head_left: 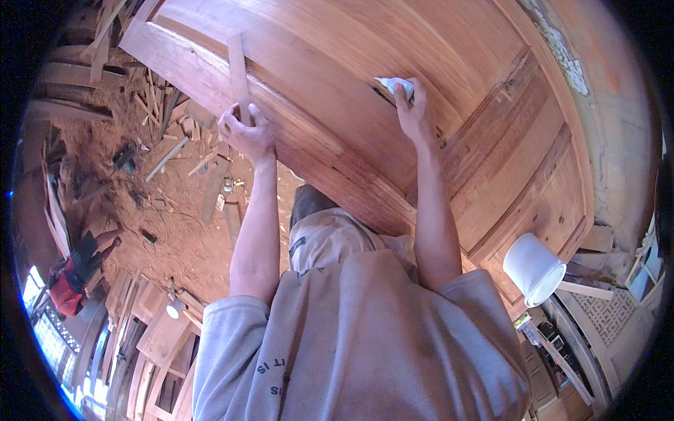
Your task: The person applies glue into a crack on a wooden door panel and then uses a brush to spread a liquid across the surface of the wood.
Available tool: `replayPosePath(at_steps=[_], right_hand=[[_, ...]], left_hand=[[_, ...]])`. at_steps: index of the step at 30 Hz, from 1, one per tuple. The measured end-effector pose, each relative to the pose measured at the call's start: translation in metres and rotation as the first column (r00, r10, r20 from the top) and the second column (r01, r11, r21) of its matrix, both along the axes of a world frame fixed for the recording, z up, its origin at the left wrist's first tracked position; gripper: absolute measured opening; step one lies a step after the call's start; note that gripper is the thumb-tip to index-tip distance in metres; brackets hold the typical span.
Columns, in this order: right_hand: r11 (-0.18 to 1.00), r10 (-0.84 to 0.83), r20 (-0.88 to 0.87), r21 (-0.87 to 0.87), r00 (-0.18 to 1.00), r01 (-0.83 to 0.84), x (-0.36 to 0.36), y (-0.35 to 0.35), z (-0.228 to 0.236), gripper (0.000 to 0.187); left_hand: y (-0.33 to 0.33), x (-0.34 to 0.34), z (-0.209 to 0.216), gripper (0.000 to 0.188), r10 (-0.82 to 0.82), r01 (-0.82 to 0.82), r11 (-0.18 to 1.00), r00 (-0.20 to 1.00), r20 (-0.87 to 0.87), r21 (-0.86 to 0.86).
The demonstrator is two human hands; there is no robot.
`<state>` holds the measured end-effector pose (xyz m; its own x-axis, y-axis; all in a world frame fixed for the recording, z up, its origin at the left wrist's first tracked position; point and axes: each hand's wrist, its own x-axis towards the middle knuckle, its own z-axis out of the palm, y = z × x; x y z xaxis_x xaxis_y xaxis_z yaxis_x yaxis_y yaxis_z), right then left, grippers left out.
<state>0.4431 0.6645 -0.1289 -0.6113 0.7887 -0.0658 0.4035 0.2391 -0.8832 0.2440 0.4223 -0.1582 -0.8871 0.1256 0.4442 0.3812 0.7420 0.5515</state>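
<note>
A large wooden panelled door (337,165) lies in front of me. My left hand (247,133), at the door's near left edge, is closed around the lower end of a thin flat wooden strip (239,74), which reaches across the frame onto the panel. Over the middle of the door, my right hand (418,112) grips a small white squeeze bottle (397,87). The bottle's pointed nozzle is aimed left, just above the panel surface; whether it touches the wood I cannot tell.
A white bucket (531,270) stands on the door's right end. Wood offcuts (189,126) litter the dirt floor (179,224) at left. Stacked boards (158,337) are at lower left. Beyond them, at far left, is a person in red (67,286).
</note>
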Motion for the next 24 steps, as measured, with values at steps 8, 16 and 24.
replayPosePath(at_steps=[8, 16, 24], right_hand=[[0.999, 0.022, 0.111, 0.04, 0.994, -0.026, -0.022, -0.001, 0.013, 0.03], [0.996, -0.023, -0.187, -0.088, 0.982, 0.006, -0.013, 0.018, -0.025, 0.027], [0.867, -0.417, -0.024, -0.311, 0.909, 0.39, 0.113, 0.013, 0.031, 0.024]], left_hand=[[-0.004, -0.002, -0.005, 0.033, 0.007, -0.007, 1.0, 1.0, -0.002, 0.005], [-0.001, -0.002, -0.003, 0.036, -0.009, 0.009, 0.999, 1.0, -0.012, -0.04], [-0.003, -0.002, -0.005, 0.033, -0.015, 0.015, 0.999, 1.0, -0.015, 0.032]])
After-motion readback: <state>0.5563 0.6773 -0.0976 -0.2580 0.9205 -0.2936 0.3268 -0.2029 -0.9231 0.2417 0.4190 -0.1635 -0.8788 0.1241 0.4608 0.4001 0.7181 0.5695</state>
